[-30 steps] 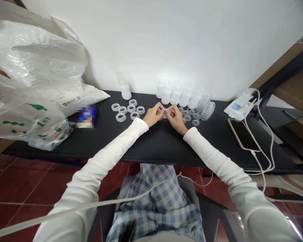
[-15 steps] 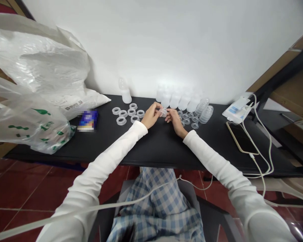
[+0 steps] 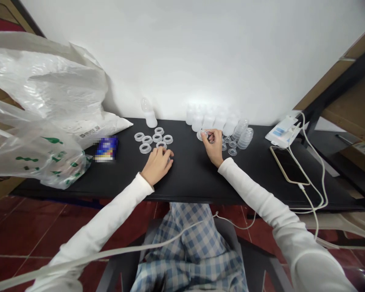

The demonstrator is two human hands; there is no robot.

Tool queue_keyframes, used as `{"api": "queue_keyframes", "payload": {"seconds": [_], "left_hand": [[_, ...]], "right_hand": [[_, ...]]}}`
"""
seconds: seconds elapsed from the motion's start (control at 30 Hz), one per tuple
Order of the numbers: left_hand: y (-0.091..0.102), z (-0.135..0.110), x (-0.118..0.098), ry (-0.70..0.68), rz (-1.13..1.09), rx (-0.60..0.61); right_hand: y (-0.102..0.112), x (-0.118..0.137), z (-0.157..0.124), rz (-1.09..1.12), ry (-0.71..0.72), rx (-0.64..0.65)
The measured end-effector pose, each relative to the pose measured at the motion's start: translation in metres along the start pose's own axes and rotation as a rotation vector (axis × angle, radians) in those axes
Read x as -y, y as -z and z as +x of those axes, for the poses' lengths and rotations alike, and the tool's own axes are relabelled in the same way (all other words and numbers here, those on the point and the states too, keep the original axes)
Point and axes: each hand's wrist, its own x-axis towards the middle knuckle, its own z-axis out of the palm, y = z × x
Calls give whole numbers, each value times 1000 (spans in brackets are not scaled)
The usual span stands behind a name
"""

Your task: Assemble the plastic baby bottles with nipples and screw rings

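My right hand (image 3: 214, 147) pinches a clear bottle nipple (image 3: 203, 135), which appears to sit in a screw ring, in front of the white bottles (image 3: 220, 121). Beside that hand lie several loose clear nipples (image 3: 232, 151), partly covered by the fingers. My left hand (image 3: 158, 163) rests low over the black table (image 3: 185, 174) with curled fingers. Something pale shows under its fingertips, too hidden to name. Just beyond it are several translucent screw rings (image 3: 145, 148). One assembled baby bottle (image 3: 151, 118) stands upright behind the rings.
Stacked clear caps (image 3: 245, 138) lie right of the bottles. A phone (image 3: 288, 165) with white cables (image 3: 325, 178) is farther right. On the left are a small blue pack (image 3: 106, 148) and big plastic bags (image 3: 57, 97). A white wall (image 3: 182, 56) closes the back.
My hands have come apart. The left moved left and nearer me, to the front of the rings. My right hand keeps the nipple and has shifted slightly right.
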Motion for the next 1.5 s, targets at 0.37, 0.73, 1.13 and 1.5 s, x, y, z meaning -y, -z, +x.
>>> {"api": "queue_keyframes", "payload": {"seconds": [0.37, 0.73, 1.13, 1.5], "left_hand": [[-13, 32, -5, 11, 28, -79], [-96, 183, -56, 497, -649, -243], [-94, 139, -28, 326, -699, -252], [-70, 122, -6, 311, -938, -288]], "right_hand": [[8, 4, 6, -84, 115, -39], [17, 0, 13, -215, 222, -102], [26, -5, 22, -379, 374, 171], [38, -20, 37, -286, 442, 361]]}}
